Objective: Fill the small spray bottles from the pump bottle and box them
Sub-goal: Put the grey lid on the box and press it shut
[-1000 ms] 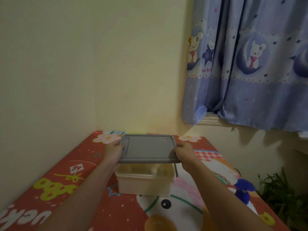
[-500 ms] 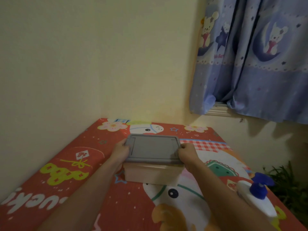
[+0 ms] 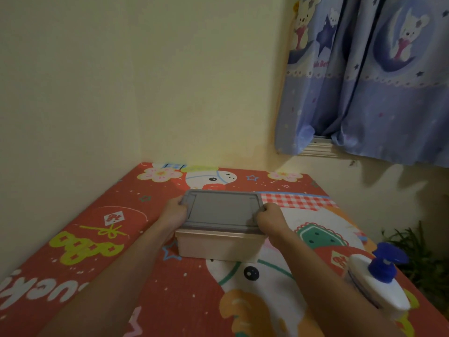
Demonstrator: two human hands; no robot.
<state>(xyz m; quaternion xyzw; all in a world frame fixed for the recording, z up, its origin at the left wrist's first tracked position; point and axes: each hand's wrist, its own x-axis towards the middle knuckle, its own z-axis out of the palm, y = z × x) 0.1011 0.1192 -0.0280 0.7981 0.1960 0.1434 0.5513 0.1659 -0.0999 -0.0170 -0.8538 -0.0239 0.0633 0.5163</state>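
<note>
**Lid going on the box**

The left hand (image 3: 173,211) and the right hand (image 3: 268,216) are each grasping one short end of the grey lid (image 3: 221,210), holding it level on the box (image 3: 218,246), probably so that it seats evenly. The box is standing on the desk (image 3: 97,239). The pump bottle (image 3: 379,285) is standing near the right edge, apart from the box. No spray bottles are showing; perhaps they are inside.
</note>
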